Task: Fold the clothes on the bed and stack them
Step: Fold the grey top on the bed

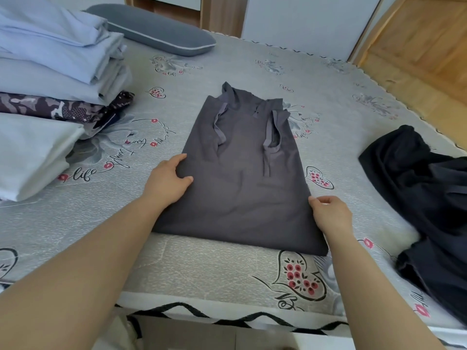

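Observation:
A dark grey polo shirt (237,188) lies flat in the middle of the bed (207,271), both sleeves folded inward over its body, collar pointing away from me. My left hand (168,180) grips the shirt's left edge about halfway down. At the right edge, nearer the hem, my right hand (329,213) pinches the fabric. A stack of folded clothes (50,79) in pale blue, camouflage print and white stands at the left. An unfolded black garment (427,198) lies crumpled at the right.
A grey pillow (151,29) rests at the head of the bed. The printed bed sheet ends at the near edge with a zigzag trim (227,317). Wooden floor (424,51) and white cabinet doors lie beyond the far right side.

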